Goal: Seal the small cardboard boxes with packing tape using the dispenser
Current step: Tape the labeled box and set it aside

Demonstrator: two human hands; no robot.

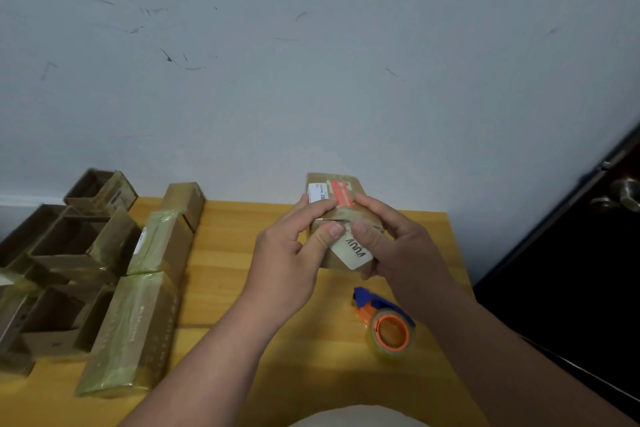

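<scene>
Cardboard is what I'm dealing with here, thin and already scuffed up. I'm holding the small cardboard box [341, 218] just above the yellow wooden bench [242, 253], near the far edge by the wall. My left hand [294, 253] is wrapping round the left side, and my right hand [391, 243] is wrapping round the right, so each grip is closing on the box, thumbs pressing side by side on the near face right where the flap seam and a white label are showing.

My guess is that it's light, judging by how easily it's sitting up in the fingers. The walls are looking soft enough to dent if I'm squeezing in the middle, so I'm reckoning the corners and edges are the place to hold it, where the board is stiffest. The old glossy tape on it is probably slick too.

The tape dispenser [386, 322], blue with an orange hub, is lying on the bench just below my right wrist, untouched. Off to the left some taped boxes [145, 291] are lying in a row beside a cluster of open boxes [59, 253].
</scene>
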